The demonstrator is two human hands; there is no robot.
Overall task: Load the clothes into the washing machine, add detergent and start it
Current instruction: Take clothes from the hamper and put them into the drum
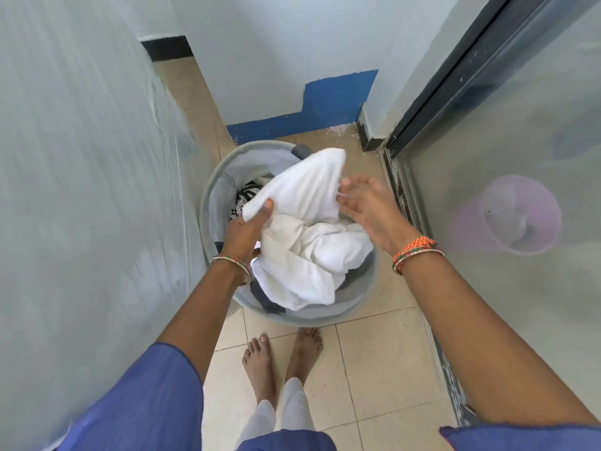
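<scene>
Two hands meet a white cloth (302,222) above the laundry basket (211,203): left hand (247,227) pinches its edge, right hand (364,203) spread flat, fingertips touching it.

A home laundry corner: tiled floor (374,369), laundry basket (211,203), bare feet (260,359).

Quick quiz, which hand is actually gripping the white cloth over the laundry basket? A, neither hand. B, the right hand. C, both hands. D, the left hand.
D: the left hand pinches the white cloth above the basket, while the right hand is flat and open beside it.
</scene>
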